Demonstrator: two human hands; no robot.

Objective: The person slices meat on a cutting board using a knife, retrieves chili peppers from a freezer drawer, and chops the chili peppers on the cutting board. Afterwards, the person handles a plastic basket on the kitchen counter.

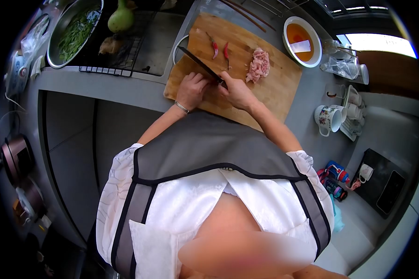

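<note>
My right hand [238,92] is closed round the handle of a kitchen knife [198,62], its dark blade slanting up and left over the wooden cutting board [279,88]. Close beside the blade, my left hand [192,91], with a bracelet at the wrist, rests on the board with fingers curled down. Whatever lies under those fingertips is hidden. Two red chillies, one chilli [214,49] left of the other chilli [226,52], lie beyond the knife. A pile of sliced pink raw meat [258,66] sits to their right.
A white bowl of orange liquid [300,42] stands right of the board, near chopsticks [246,13]. Leafy greens [77,37] fill a metal basin at the left, beside a green gourd [121,18]. Cups, including a patterned mug [327,119], stand at the right.
</note>
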